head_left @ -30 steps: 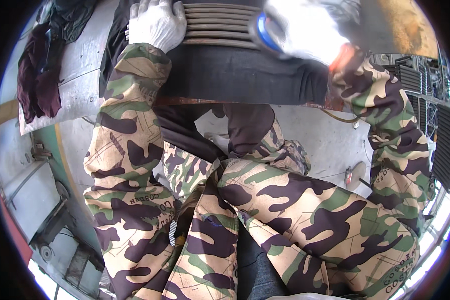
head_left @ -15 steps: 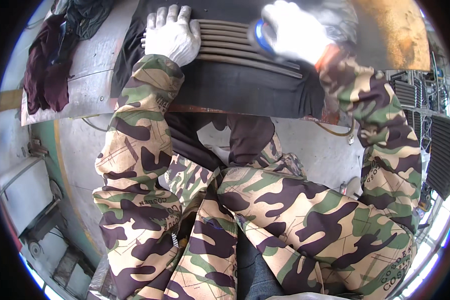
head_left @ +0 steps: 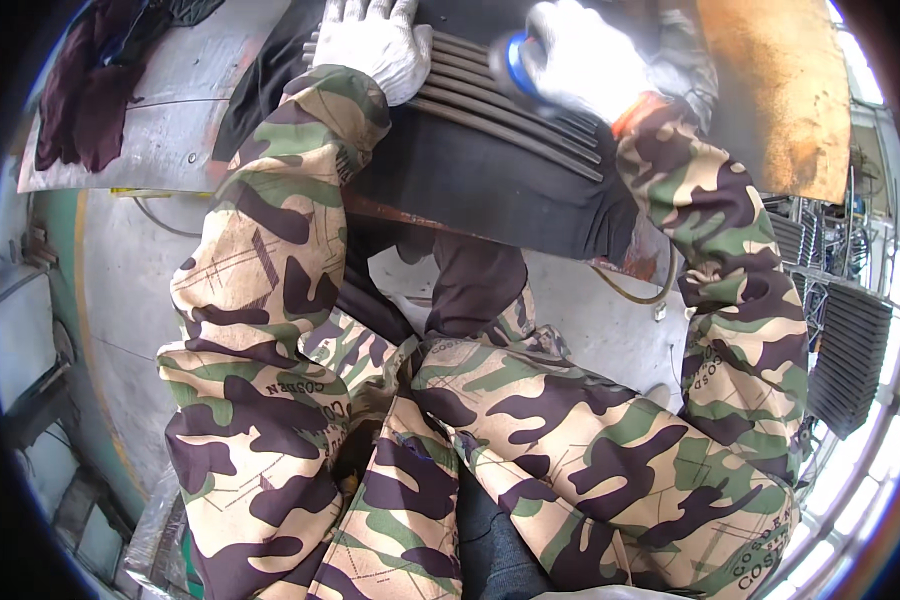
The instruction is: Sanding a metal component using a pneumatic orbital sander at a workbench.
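Observation:
A dark finned metal part (head_left: pixel 490 160) with parallel grey ribs lies across the workbench in front of me. My left hand (head_left: pixel 370 45), in a white glove, rests flat on the left end of the ribs. My right hand (head_left: pixel 580 65), also in a white glove, grips a blue power tool (head_left: pixel 515 65) pressed against the ribs near the top middle. The tool's working end is hidden behind the glove. Both arms wear camouflage sleeves.
A rusty orange steel plate (head_left: pixel 780 90) stands at the upper right. A dark maroon cloth (head_left: pixel 85 100) lies on the grey metal sheet (head_left: pixel 170 120) at upper left. Black finned panels (head_left: pixel 845 340) stand at the right. My camouflage trousers fill the lower view.
The view has shifted so the finned part and both hands sit lower and tilted. My right hand with the blue tool has stayed on the ribs, and my left hand remains at their left end.

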The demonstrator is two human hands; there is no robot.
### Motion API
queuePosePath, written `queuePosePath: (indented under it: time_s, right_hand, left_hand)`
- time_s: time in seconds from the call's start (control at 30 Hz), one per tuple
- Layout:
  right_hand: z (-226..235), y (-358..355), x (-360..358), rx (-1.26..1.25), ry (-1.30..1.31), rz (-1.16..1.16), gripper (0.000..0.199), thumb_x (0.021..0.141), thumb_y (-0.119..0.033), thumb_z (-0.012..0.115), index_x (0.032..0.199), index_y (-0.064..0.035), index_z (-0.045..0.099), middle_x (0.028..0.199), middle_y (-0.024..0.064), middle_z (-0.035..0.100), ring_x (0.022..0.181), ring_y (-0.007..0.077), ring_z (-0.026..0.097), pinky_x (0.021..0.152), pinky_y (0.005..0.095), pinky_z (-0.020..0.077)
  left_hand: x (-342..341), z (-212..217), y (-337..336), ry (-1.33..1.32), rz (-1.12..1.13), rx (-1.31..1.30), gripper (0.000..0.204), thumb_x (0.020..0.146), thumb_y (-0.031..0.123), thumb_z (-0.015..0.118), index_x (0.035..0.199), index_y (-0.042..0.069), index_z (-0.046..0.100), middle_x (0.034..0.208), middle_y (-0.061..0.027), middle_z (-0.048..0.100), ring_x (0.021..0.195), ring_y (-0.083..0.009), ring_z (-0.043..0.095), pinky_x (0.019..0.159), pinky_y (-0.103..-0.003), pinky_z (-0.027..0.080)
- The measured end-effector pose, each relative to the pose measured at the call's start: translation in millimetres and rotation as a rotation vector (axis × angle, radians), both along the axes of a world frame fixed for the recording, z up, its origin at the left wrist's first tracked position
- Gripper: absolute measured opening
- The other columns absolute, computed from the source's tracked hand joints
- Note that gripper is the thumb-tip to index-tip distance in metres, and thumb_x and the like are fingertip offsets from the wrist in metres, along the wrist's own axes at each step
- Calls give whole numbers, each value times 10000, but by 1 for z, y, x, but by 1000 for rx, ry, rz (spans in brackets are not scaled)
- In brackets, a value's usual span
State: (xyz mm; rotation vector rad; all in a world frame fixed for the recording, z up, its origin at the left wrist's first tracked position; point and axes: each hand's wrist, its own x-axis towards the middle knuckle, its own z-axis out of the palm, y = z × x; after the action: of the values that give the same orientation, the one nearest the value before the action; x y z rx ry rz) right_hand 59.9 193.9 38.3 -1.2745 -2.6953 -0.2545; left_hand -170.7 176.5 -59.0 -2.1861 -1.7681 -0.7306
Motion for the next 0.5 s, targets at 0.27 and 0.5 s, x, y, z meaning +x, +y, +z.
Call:
queuePosePath:
  time_s: [0.27, 0.5]
  right_hand:
    - [6, 8, -7, 1, -3, -63, 203, 898, -263, 632, 949, -67, 625, 910, 190, 630, 858, 403, 652, 754, 520, 548]
    - [12, -8, -8, 84, 18, 31, 194, 880, -249, 647, 943, -67, 629, 900, 188, 632, 845, 409, 652, 738, 519, 550]
  left_hand:
    - [3, 7, 8, -12, 7, -77, 509, 967, 326, 556, 1341, -17, 596, 1357, -258, 591, 1329, -453, 497, 1165, -565, 318]
    - [10, 20, 9, 8, -7, -70, 505, 968, 328, 549, 1335, -15, 607, 1343, -254, 597, 1314, -442, 506, 1160, -556, 318]
